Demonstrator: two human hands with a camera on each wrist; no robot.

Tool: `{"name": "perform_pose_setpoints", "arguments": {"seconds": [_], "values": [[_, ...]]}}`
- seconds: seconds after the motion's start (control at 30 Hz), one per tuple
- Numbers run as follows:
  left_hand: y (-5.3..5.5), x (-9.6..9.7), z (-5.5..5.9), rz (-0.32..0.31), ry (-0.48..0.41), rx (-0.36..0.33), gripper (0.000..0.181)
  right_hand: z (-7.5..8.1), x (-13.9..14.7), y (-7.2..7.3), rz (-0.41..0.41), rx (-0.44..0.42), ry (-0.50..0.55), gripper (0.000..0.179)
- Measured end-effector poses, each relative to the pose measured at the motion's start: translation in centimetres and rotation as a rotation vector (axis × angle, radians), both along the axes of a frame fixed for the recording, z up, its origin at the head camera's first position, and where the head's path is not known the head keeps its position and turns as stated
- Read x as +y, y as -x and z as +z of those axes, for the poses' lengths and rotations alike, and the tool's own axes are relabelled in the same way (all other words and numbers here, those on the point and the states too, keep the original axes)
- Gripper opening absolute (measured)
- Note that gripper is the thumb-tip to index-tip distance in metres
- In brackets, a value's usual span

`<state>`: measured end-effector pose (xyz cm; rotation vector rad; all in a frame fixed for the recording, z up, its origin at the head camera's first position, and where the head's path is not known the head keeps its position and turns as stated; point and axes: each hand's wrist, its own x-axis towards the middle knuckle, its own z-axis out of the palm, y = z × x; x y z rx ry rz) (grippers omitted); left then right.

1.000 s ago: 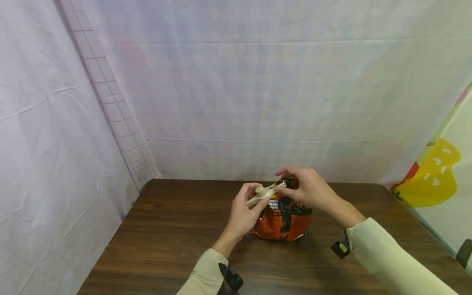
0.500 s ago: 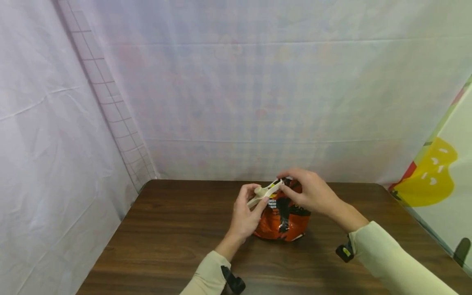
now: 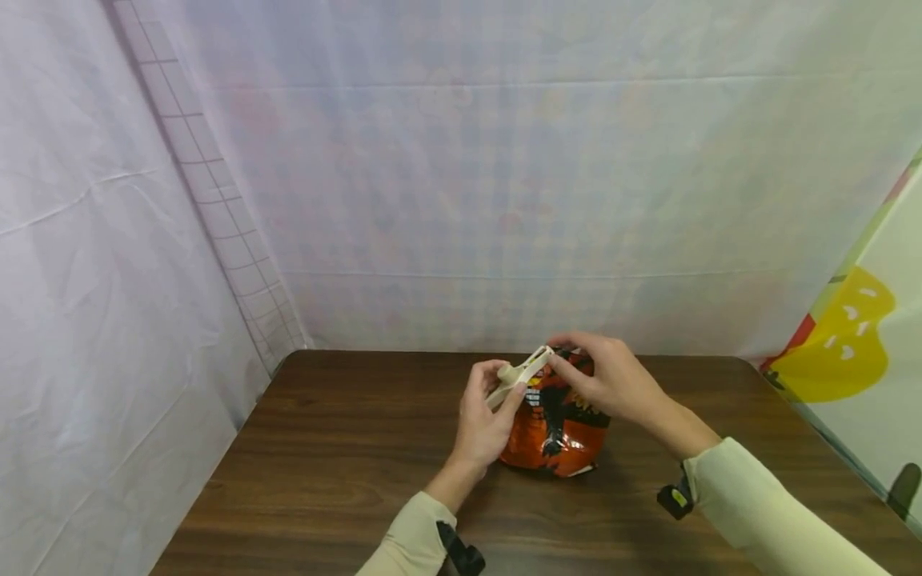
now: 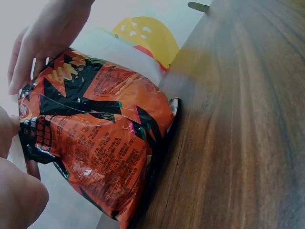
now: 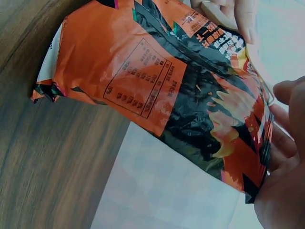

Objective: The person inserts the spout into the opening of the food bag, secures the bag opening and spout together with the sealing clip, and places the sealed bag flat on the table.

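In the head view an orange and black snack bag [image 3: 551, 436] stands on the table, its top between both hands. My left hand [image 3: 484, 420] grips a cream bag clip [image 3: 529, 370] with a round knob, fingers behind it and thumb in front. The clip slants up to the right along the bag's upper left edge. My right hand [image 3: 608, 376] pinches the bag's top right, its thumb near the clip's far end. Printed text covers the bag [image 4: 100, 148] in the left wrist view. Right-hand fingers [image 5: 286, 138] lie at the bag's top edge in the right wrist view, partly out of frame.
A dark wood table [image 3: 346, 448] lies beneath. Pale curtains [image 3: 504, 200] hang behind it and to the left. A yellow and red printed shape [image 3: 839, 344] shows on the right side. Each wrist carries a small black camera [image 3: 675, 500].
The clip's far end has risen slightly, and its arms look closer together. The right thumb and fingers have shifted a little at the bag's top. The left hand keeps its hold.
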<state>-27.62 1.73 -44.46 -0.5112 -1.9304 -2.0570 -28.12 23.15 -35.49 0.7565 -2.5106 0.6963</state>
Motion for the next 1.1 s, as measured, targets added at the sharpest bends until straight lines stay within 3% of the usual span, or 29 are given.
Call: {"name": "perform_pose_setpoints", "arguments": {"seconds": [0.13,0.27,0.4,0.57,1.1], "values": [[-0.1,-0.1,-0.1,0.003,0.013,0.017,0.039,0.3,-0.3,0.1,-0.021,-0.023,-0.006,0.024],[-0.2,-0.4,-0.2,-0.007,0.029,0.011,0.040,0.9,-0.8,0.3,0.026,-0.025,-0.010,0.024],[-0.3,-0.5,-0.3,-0.023,0.032,0.001,0.041,1.0,-1.1,0.4,0.110,0.044,-0.017,0.027],[-0.5,-0.4,-0.6,-0.033,0.015,-0.018,0.039,0.4,-1.0,0.1,0.113,0.090,-0.022,0.025],[-1.2,0.3,-0.5,-0.038,-0.019,-0.009,0.038,0.4,-0.4,-0.4,0.066,-0.162,0.167,0.029]]}}
